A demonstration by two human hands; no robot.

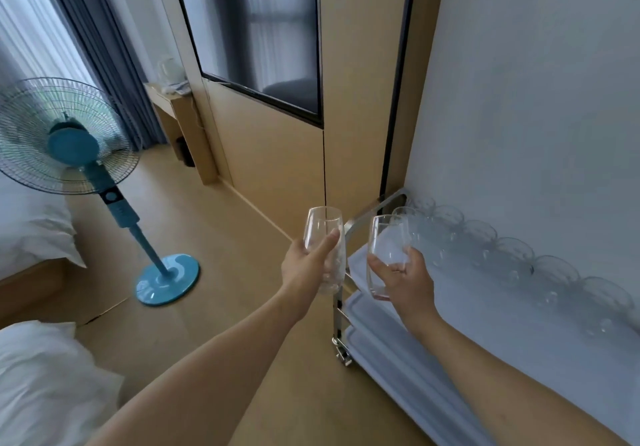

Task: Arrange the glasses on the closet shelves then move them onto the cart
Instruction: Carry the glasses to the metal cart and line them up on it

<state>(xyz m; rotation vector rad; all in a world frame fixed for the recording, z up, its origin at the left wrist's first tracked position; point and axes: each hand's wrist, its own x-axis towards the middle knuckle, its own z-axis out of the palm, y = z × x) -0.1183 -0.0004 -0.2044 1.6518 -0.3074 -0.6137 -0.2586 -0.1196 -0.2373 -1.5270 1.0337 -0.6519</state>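
Observation:
My left hand [306, 265] grips a clear stemless glass [323, 227] upright, over the floor just left of the cart. My right hand [408, 281] grips a second clear glass [386, 241] upright above the near-left corner of the cart's white top shelf [519, 317]. A row of several clear glasses [512, 251] stands along the far edge of that shelf, against the white wall. The cart has a chrome frame [337, 321] and a lower white shelf [391, 345].
A blue standing fan [74, 140] is on the wood floor at left. White bedding [41, 383] lies at bottom left. A wood panel with a dark screen [263, 30] stands ahead. A low wooden desk [176, 113] holds a kettle further back.

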